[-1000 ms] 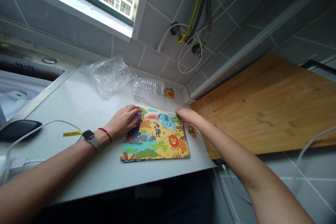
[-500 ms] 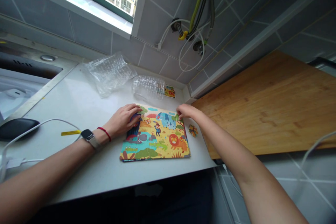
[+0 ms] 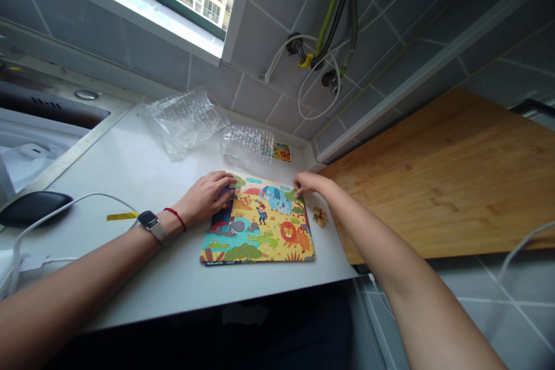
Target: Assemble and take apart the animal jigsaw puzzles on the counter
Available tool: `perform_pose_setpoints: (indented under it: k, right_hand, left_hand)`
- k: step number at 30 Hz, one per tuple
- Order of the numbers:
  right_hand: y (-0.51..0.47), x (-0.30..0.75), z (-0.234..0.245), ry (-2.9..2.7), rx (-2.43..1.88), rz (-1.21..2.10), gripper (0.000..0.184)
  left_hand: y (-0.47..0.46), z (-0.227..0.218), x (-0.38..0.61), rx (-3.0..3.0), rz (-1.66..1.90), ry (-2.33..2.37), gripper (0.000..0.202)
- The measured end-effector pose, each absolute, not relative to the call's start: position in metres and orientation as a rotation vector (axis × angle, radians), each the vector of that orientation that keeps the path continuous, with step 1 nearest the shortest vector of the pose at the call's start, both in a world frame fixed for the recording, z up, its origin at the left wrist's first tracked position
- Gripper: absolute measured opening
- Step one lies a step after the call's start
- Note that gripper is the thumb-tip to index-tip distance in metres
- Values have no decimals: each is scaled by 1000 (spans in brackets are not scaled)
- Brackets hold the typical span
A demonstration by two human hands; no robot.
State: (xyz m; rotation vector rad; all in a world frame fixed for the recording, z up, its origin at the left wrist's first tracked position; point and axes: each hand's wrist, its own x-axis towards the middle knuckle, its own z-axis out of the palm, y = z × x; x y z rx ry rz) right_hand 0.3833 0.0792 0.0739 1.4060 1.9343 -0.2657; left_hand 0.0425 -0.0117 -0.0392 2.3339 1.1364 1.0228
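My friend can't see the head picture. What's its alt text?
A person's left hand and right hand are at the far corners of an animal jigsaw on a white counter. At least one loose piece lies to its right, clear plastic behind.

Puzzle (image 3: 260,217) on ctr. (image 3: 169,295), nr front edge; L hand (image 3: 212,193) on its far-L corner, R hand (image 3: 306,184) at far-R corner; loose pcs. (image 3: 319,218) just R of puzzle; behind, L to R: two plastic wraps (image 3: 186,121), card (image 3: 282,152); sink (image 3: 124,107) far L, panel (image 3: 433,185) R.

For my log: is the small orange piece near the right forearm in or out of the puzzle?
Out: the orange piece lies on the counter, beside the puzzle.
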Motion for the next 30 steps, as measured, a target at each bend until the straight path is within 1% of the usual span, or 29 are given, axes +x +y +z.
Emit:
perform_pose_setpoints:
  k: [5,8,12,13,16,17,19,24,30]
  right_hand:
    - [73,374,71,1965,1485,-193,27]
    - [53,388,72,1983,1594,-137,21]
    - [17,430,73,1917,1743,-135,24]
    - [8,441,73,1893,1767,-160,28]
    - [-12,466,72,1847,1815,-248,55]
    - [-18,471,71,1845,1831,-266,58]
    - [-26,476,68,1862,1865,-281,56]
    - [-37,476,66,1934,1929,-310,42]
    - [-39,469,76,2070,2003,-351,50]
  left_hand:
    - [-12,-37,43,2337,1036,1130,35]
    - [-12,-37,43,2348,1043,1116,35]
    - [-13,-36,44,2345,1056,1096,34]
    - [-13,-36,44,2343,1057,1089,34]
    - [-13,-35,44,2335,1071,1086,35]
    - [-13,-35,44,2329,1080,1090,35]
    - [-11,-35,43,2302,1105,1114,36]
    - [-7,-35,39,2205,1169,1178,37]
    - [-6,-28,35,2232,1180,1227,34]
